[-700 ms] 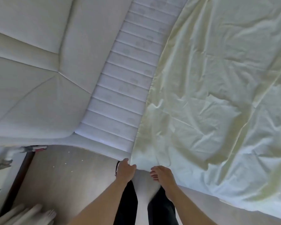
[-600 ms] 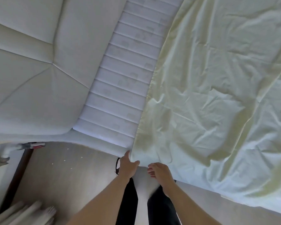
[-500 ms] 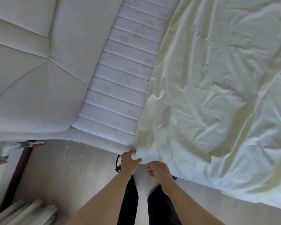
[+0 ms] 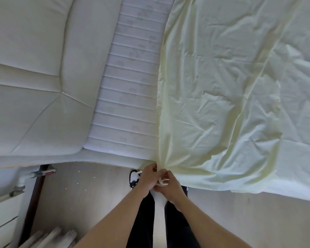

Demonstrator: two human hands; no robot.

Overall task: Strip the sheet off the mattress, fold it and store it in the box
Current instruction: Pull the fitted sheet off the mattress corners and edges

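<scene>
Now, hands: your left hand [image 4: 148, 178] and right hand [image 4: 169, 185] both pinch the sheet's corner, touching each other.
Sheet: the pale yellow sheet [image 4: 231, 86] lies rumpled over the mattress [image 4: 125, 97], right side.
Quilt: a white quilt [image 4: 34, 83] lies left.

sheet [image 4: 231, 104] cut off by top and right edges, gathered corner hidden inside left hand [image 4: 148, 178] and right hand [image 4: 168, 185], mattress [image 4: 129, 97] partly covered, blurred pale slats [image 4: 48, 238] bottom left, unidentifiable
</scene>
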